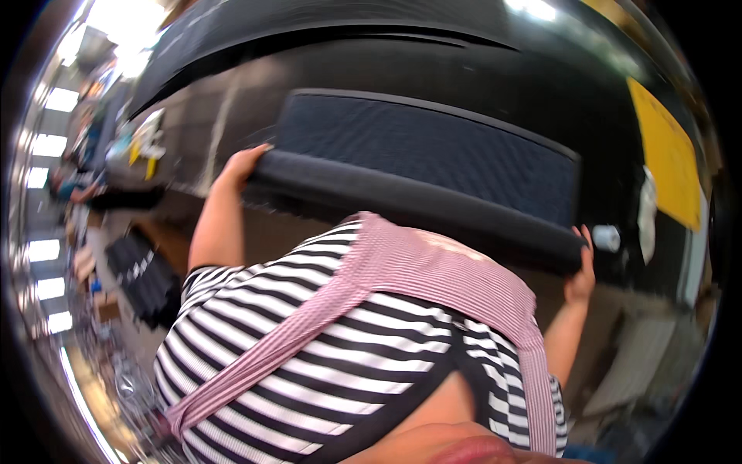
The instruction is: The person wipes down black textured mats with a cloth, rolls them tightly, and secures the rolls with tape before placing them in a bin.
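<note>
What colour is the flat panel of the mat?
The mat's panel is dark navy blue, faintly streaked; best seen in the head view.

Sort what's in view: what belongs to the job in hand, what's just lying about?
In the job:
dark mat, near edge rolled or folded
left hand, at its left end
right hand, at its right end
black surface underneath

Apparently just lying about:
yellow sheet
small white cylinder
white scrap

At the frame's right, a yellow sheet [666,158] is lying near a small white roll [607,239].
</note>
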Available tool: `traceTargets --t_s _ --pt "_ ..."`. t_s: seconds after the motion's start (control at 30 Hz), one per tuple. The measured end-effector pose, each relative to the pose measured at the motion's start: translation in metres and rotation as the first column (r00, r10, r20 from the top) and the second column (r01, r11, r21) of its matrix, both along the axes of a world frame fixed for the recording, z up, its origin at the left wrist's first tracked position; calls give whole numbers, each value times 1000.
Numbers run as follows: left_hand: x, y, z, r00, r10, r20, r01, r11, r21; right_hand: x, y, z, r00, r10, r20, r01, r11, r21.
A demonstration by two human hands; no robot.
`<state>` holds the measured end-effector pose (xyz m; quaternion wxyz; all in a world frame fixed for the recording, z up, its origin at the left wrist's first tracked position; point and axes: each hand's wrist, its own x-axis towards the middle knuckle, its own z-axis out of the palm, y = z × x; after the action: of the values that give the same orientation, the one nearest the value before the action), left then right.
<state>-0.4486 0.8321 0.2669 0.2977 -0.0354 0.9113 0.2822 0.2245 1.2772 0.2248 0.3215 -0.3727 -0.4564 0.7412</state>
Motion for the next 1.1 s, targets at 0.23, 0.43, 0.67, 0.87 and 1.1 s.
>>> traceTargets --t_s 0.23,0.43,0.67,0.87,1.1 --pt "10 1 14 998 -60 17 61 996 -67 -3 12 -5 985 -92 146 114 981 -154" --pt "-21 30 1 971 -241 -12 230 939 -255 -3 52 -23 815 -203 543 114 974 193" --pt "-67 100 -32 754 -211 -622 158 977 -140 -53 126 -30 547 -495 675 -242 678 694" --pt "-91 142 -41 720 -265 -641 556 773 305 -151 134 29 86 -457 885 -311 832 460" --pt "166 228 45 -77 -784 -617 982 47 -182 -156 130 36 96 -438 894 -272 853 446"
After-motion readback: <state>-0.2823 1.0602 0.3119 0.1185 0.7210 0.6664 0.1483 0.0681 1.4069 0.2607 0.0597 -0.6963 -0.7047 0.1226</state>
